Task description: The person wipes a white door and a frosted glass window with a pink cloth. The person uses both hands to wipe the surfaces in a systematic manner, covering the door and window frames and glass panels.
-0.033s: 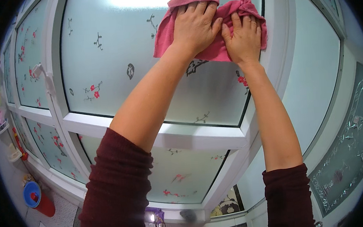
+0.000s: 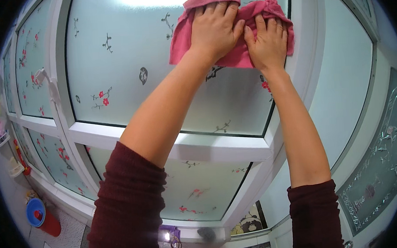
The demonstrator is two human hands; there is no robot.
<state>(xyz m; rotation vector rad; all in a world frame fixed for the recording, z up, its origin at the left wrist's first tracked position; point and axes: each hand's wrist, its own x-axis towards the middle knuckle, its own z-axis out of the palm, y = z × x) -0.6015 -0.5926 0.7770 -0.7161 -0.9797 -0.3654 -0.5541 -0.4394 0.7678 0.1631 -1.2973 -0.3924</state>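
Note:
A pink cloth (image 2: 233, 58) lies bunched against the upper right part of a frosted glass pane (image 2: 160, 94) with small printed flowers and twigs. My left hand (image 2: 213, 32) presses on the cloth's left half, its fingertips tucked under a folded upper edge. Just beside it, my right hand (image 2: 268, 44) holds the right half near the pane's frame, fingertips at a twisted bunch of fabric. Both forearms reach up in dark red sleeves pushed toward the elbows.
White frame bars (image 2: 209, 150) border the panes. A white door handle (image 2: 45, 79) sticks out at left. On the floor at lower left stands a red bucket (image 2: 50, 226) with a blue rim. A patterned glass door (image 2: 378, 158) is at right; a purple item (image 2: 171, 232) lies below.

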